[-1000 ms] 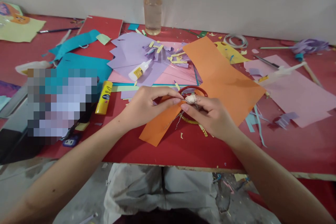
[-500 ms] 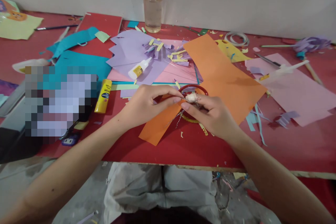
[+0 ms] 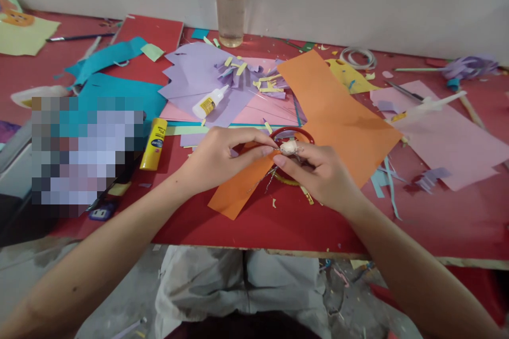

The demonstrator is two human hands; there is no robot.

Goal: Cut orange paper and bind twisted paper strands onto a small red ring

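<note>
The left hand (image 3: 217, 158) had its thumb and forefinger narrowed to a pinch on the fine wire strands (image 3: 271, 175). Just to its right, the right hand (image 3: 320, 175) was closed around a small pale knob (image 3: 289, 147), pinched between thumb and fingertips. That knob sat at about eleven o'clock from the right hand and three o'clock from the left, over the red ring (image 3: 293, 133) and the orange paper strip (image 3: 238, 188). I judged the thin strands could slip from so slight a pinch, or kink if tugged unevenly. The glue bottle (image 3: 209, 103) lay well apart at twelve o'clock.
</note>
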